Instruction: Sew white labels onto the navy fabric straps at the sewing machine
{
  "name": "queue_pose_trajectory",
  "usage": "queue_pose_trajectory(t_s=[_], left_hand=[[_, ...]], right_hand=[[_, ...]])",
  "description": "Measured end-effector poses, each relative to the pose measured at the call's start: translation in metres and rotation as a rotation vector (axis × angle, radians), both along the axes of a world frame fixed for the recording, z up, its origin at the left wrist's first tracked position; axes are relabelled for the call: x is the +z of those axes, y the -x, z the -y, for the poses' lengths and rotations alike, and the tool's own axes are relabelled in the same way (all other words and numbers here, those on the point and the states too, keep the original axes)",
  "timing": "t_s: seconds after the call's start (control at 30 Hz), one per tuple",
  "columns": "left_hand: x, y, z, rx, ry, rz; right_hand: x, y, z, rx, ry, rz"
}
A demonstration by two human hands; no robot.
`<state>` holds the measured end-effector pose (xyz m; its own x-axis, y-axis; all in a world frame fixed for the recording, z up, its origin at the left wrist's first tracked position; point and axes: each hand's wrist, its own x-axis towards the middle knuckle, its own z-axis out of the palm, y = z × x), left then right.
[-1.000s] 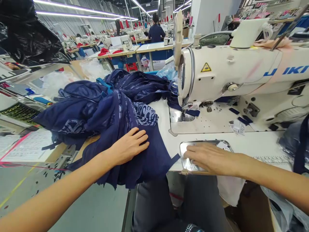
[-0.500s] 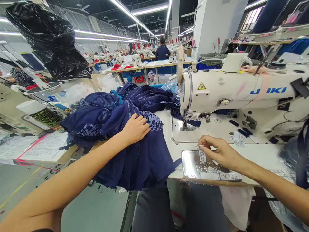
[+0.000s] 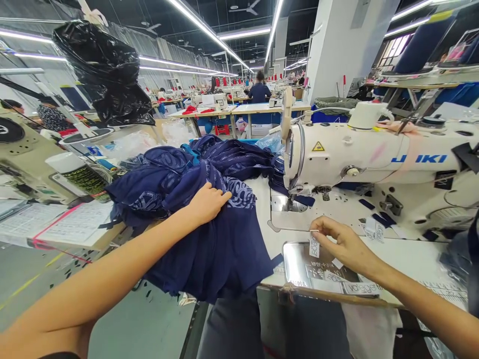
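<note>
My left hand (image 3: 207, 203) rests on a pile of dark blue patterned fabric (image 3: 194, 199) heaped on the sewing table, its fingers curled down into the cloth. My right hand (image 3: 342, 243) pinches a small white printed label (image 3: 314, 246) between thumb and forefinger, just above a shiny metal tray (image 3: 299, 264) that holds more white labels. The tray sits at the table's near edge. Behind it stands the white sewing machine (image 3: 374, 154), with its needle and metal plate (image 3: 288, 204) between the fabric and my right hand.
A black plastic bag (image 3: 105, 75) hangs at upper left. Papers (image 3: 56, 224) and another machine lie on the left table. Dark fabric scraps (image 3: 374, 214) dot the machine bed. A person in blue (image 3: 259, 92) sits at distant rows of sewing tables. Grey floor lies below left.
My right hand went from lying flat on the tray to lifting one label out of it. My left hand slid further up the fabric pile. The camera tilted upward.
</note>
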<state>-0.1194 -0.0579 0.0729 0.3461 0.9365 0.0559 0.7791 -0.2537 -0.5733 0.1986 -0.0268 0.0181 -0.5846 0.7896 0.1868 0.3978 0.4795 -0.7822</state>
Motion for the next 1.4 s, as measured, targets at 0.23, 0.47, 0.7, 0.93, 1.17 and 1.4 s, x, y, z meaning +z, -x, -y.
queue_pose_trajectory(t_s=[0.23, 0.47, 0.7, 0.93, 1.17, 1.4], left_hand=[[0.009, 0.007, 0.018, -0.171, 0.044, 0.147], [-0.009, 0.004, 0.022, -0.112, 0.061, 0.046], [-0.019, -0.014, 0.014, -0.39, -0.097, 0.139], [-0.003, -0.084, 0.02, -0.498, 0.068, 0.892], [-0.037, -0.142, -0.052, -0.132, 0.27, 1.304], [-0.066, -0.123, -0.07, 0.182, 0.464, 1.897]], right_hand=[[0.0, -0.006, 0.002, -0.059, 0.044, -0.024], [-0.003, 0.001, -0.009, -0.04, 0.159, -0.124], [0.0, -0.008, -0.011, -0.055, 0.228, -0.206], [0.0, -0.03, -0.035, -0.233, 0.183, -0.296], [-0.008, -0.047, -0.046, -0.359, 0.181, -0.342], [-0.013, -0.038, -0.043, -0.308, 0.328, -0.415]])
